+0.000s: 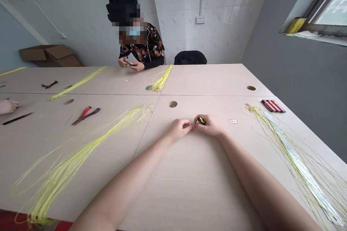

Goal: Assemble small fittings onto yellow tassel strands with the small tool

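My left hand (181,129) is closed in a pinch above the middle of the table. Whatever sits between its fingertips is too small to make out. Its fingertips almost meet those of my right hand (210,127), which is wrapped round a small black-and-yellow tool (201,120). Only one end of that tool shows; the fingers hide the rest. To the left lies a long bundle of thin yellow cords (89,148), its far ends fanned out. Another cord bundle (252,107) lies on the right, over a metal ruler (298,162).
Red-and-black handled pliers (86,115) lie on the left. Several red tubes (273,106) and a small label (233,121) are at right. A hole (173,104) pierces the table (195,187). Across it a masked person (141,50) works; another person's hand (8,107) shows at left.
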Motion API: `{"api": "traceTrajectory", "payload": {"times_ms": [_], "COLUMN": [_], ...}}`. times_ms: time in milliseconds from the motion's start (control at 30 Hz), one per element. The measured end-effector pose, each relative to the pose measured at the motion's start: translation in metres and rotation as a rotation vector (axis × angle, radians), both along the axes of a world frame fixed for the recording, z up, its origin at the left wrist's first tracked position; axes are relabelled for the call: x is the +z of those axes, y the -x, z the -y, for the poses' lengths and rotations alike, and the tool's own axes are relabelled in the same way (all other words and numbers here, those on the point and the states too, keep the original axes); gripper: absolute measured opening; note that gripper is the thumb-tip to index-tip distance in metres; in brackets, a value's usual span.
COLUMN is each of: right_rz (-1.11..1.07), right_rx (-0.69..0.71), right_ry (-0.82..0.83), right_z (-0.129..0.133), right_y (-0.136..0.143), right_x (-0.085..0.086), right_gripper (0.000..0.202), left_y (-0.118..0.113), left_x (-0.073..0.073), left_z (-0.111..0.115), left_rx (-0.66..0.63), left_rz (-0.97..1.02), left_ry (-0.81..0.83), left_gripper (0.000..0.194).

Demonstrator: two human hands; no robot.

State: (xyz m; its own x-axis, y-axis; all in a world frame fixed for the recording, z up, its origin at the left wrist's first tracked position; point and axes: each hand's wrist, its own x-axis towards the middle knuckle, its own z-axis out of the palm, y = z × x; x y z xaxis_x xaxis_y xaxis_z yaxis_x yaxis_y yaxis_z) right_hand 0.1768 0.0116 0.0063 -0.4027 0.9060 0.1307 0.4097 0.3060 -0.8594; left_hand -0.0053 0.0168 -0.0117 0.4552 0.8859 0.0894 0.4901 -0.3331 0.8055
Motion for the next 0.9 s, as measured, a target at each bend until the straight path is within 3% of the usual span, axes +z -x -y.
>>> {"api": "traceTrajectory", "payload": {"times_ms": [900], "right_rz": [0.011], "right_rx": [0.003], "right_ry": [0.000], "right_z": [0.0001], "right_y": [-0.0007], "right_x": [0.0015], "right_gripper": [0.016], "left_y": [-0.0001], "left_x": [0.0008], "left_z": [0.0003], "left_rx": [-0.013], "left_rz": [0.013], "left_ry": [-0.009], "left_gripper": [0.036]}}
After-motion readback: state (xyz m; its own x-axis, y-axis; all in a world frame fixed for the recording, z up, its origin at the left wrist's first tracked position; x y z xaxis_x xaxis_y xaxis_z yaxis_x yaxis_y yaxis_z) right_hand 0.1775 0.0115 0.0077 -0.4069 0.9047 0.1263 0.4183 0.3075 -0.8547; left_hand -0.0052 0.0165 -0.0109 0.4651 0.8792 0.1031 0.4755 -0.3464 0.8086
